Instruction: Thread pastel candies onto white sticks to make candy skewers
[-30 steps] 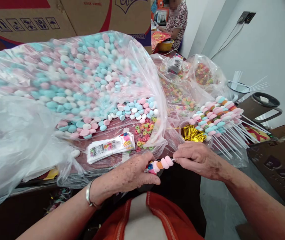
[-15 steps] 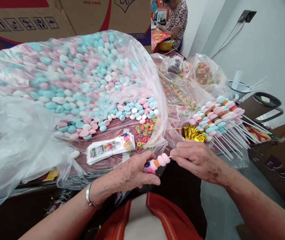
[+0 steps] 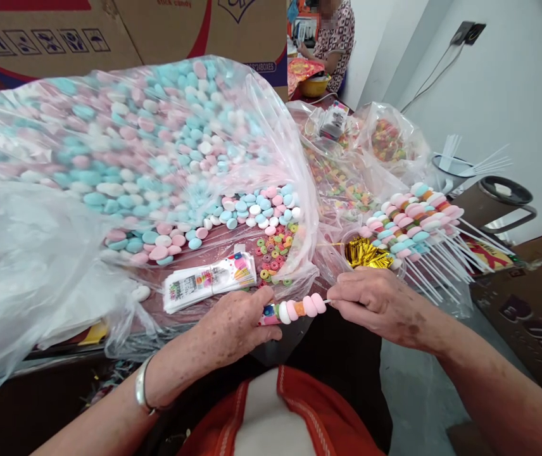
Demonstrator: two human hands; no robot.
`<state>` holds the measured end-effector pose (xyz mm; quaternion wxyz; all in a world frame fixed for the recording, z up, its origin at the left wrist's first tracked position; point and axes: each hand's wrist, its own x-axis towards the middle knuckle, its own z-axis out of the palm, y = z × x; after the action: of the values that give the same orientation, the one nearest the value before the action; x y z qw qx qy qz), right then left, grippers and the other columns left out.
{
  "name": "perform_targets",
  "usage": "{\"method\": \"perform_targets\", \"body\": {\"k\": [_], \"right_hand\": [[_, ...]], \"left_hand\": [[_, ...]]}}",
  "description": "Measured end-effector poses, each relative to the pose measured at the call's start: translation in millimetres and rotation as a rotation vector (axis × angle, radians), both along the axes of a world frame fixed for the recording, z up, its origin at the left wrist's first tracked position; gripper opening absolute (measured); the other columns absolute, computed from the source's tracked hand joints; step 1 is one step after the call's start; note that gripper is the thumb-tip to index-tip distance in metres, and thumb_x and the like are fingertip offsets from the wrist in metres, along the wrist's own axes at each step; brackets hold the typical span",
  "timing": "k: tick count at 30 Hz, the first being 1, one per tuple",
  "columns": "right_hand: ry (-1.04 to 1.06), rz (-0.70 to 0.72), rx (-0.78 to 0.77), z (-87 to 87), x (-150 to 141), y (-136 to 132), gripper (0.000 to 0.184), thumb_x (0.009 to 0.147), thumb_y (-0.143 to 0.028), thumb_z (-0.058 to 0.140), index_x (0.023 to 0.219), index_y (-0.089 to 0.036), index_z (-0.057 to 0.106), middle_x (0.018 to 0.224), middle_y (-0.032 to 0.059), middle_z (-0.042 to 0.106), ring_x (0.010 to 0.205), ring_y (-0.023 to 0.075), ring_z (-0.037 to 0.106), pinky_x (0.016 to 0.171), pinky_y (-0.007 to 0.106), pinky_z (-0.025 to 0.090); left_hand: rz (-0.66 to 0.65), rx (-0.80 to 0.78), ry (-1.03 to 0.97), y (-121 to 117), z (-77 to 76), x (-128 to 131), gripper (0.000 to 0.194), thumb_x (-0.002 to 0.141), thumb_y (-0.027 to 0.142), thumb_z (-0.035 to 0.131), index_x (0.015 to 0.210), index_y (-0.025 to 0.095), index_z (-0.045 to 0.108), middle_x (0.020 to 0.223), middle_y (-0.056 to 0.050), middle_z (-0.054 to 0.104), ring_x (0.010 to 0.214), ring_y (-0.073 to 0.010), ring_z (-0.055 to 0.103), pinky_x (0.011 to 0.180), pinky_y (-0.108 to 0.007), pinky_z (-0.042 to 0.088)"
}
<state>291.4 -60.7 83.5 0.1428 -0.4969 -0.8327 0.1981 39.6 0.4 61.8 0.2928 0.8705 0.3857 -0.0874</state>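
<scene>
A candy skewer (image 3: 303,308) of pink, white and orange pieces lies nearly level between my hands. My right hand (image 3: 370,303) pinches its thin white stick at the right end. At the left end, my left hand (image 3: 239,326) is closed with thumb and fingers on a small printed wrapper (image 3: 268,314), whose edge meets the last candies. Whether the tip sits inside it cannot be made out. Just beyond my left hand lies a banded stack of printed wrappers (image 3: 209,282). Gold twist ties (image 3: 368,253) sit in a round container beyond my right hand.
A large clear bag of pastel candies (image 3: 157,139) covers the left, with ring candies (image 3: 278,250) at its mouth. Finished skewers (image 3: 413,221) are piled at right, near a grey mug (image 3: 501,202). Cartons (image 3: 166,31) stand behind; a person (image 3: 335,44) sits further back.
My left hand has moved left along the skewer with the wrapper, uncovering white and green pieces. My right hand stays almost in place, still on the stick.
</scene>
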Motion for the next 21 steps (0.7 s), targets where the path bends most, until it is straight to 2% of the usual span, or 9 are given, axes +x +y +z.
{"method": "perform_targets", "body": {"k": [4,7,9,13,15,18,21], "right_hand": [[-0.065,0.057,0.245,3.2,-1.2,-1.7,0.025,0.093,-0.017,0.046,0.073,-0.017,0.061,0.067,0.0008,0.053,0.064,0.0142,0.043,0.064,0.030,0.028],[-0.051,0.138,0.296,2.0,-4.9,-1.9,0.025,0.094,-0.018,0.045,0.076,-0.017,0.062,0.069,0.0014,0.054,0.067,0.0151,0.043,0.066,0.031,0.028],[-0.042,0.145,0.272,-2.5,-8.7,-1.9,0.025,0.093,-0.018,0.046,0.074,-0.017,0.061,0.069,0.0011,0.054,0.066,0.0147,0.043,0.066,0.031,0.027],[0.007,0.068,0.089,-13.3,-12.8,-0.7,0.026,0.091,-0.014,0.046,0.068,-0.017,0.058,0.065,-0.0015,0.055,0.061,0.0117,0.044,0.063,0.029,0.027],[0.057,0.019,0.005,-14.3,-11.3,0.9,0.025,0.090,-0.013,0.046,0.069,-0.017,0.059,0.065,-0.0022,0.056,0.061,0.0109,0.046,0.062,0.027,0.029],[0.103,-0.043,-0.047,-10.3,-7.4,3.3,0.024,0.088,-0.014,0.048,0.068,-0.017,0.059,0.064,-0.0026,0.055,0.061,0.0106,0.046,0.060,0.025,0.029],[0.141,-0.050,-0.081,-6.8,-6.7,4.5,0.024,0.088,-0.014,0.047,0.070,-0.017,0.062,0.066,-0.0018,0.058,0.062,0.0109,0.049,0.060,0.024,0.031]], "left_hand": [[-0.006,-0.070,-0.135,2.4,1.4,-2.7,0.026,0.080,0.040,0.068,0.087,0.021,0.051,0.068,0.004,0.050,0.064,-0.0161,0.047,0.058,-0.025,0.029],[-0.023,-0.296,-0.221,2.3,1.7,1.7,0.032,0.079,0.046,0.070,0.080,0.021,0.049,0.060,0.007,0.048,0.056,-0.0132,0.046,0.054,-0.024,0.028],[-0.041,-0.380,-0.261,0.6,1.0,6.6,0.035,0.077,0.048,0.071,0.079,0.020,0.049,0.060,0.007,0.049,0.055,-0.0127,0.046,0.053,-0.024,0.029],[-0.065,-0.287,-0.306,-4.4,-4.1,13.2,0.035,0.076,0.046,0.073,0.081,0.020,0.051,0.071,0.004,0.052,0.065,-0.0147,0.048,0.057,-0.025,0.030],[-0.053,-0.269,-0.314,-5.7,-4.5,13.7,0.034,0.076,0.044,0.073,0.088,0.020,0.053,0.078,0.003,0.055,0.070,-0.0163,0.050,0.060,-0.026,0.032],[0.016,-0.304,-0.326,-5.0,2.0,12.3,0.044,0.073,0.039,0.076,0.105,0.022,0.052,0.089,0.002,0.058,0.078,-0.0179,0.053,0.065,-0.026,0.035],[0.066,-0.343,-0.293,-3.2,10.4,9.9,0.046,0.072,0.031,0.076,0.109,0.024,0.050,0.094,0.003,0.059,0.081,-0.0175,0.054,0.067,-0.026,0.037]]}}
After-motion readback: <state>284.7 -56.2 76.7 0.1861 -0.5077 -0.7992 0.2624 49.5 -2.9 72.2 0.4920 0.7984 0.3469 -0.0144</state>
